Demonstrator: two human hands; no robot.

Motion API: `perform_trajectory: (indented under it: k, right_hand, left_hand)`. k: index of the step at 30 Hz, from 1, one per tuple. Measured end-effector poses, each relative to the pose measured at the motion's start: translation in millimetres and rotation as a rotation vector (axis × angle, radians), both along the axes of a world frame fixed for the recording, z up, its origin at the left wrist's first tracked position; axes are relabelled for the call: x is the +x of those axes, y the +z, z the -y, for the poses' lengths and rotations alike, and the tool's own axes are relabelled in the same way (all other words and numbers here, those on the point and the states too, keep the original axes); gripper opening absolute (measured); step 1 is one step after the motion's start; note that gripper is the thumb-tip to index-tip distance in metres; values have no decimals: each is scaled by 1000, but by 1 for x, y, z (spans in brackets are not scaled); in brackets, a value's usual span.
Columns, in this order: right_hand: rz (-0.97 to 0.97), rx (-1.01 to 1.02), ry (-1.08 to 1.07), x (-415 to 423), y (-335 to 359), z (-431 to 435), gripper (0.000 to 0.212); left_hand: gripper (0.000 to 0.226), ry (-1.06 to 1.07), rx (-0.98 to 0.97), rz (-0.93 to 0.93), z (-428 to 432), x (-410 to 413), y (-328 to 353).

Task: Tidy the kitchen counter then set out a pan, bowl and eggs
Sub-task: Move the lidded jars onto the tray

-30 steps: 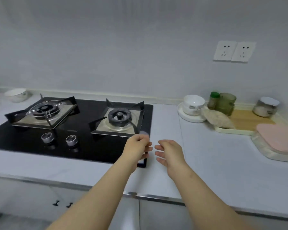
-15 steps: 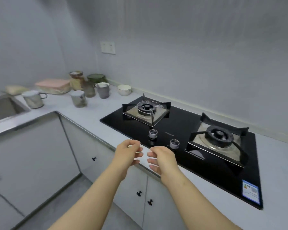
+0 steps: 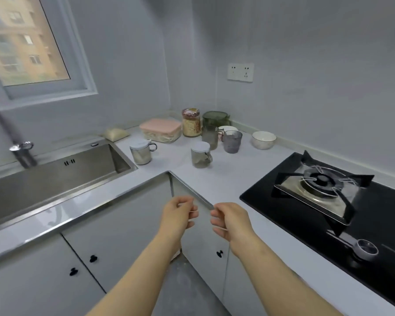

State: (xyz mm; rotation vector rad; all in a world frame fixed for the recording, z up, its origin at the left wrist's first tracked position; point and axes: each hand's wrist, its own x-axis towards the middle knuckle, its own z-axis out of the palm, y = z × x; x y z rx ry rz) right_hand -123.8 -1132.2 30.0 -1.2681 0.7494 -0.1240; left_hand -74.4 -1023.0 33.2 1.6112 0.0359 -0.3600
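Cups (image 3: 201,155), jars (image 3: 191,122) and an empty bowl (image 3: 263,139) crowd the counter (image 3: 226,179) corner beyond the sink (image 3: 55,179); both hands (image 3: 179,216) hover loosely curled, holding nothing.

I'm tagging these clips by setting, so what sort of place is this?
Most likely a small home kitchen: an L-shaped counter with a steel sink and tap under a window, a black gas hob, and cups, jars and a bowl gathered in the corner.

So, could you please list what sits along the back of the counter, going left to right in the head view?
Faucet → cream pouch → pink-lidded box → tall jar → green container → white bowl → stove burner.
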Motion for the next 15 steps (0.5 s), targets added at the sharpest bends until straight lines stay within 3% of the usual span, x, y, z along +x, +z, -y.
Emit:
perform_trajectory:
  k: [10,13,15]
  right_hand:
    - [53,-14,4,177,-12,43,14]
    - [23,-129,-77,230,-24,67,16]
    - [-35,-207,-150,250,-33,79,6]
  left_hand:
    - [14,34,52,54,24,167,-5]
    - [14,61,91,72,33,221,-9]
    - [16,88,116,79,36,244,-10]
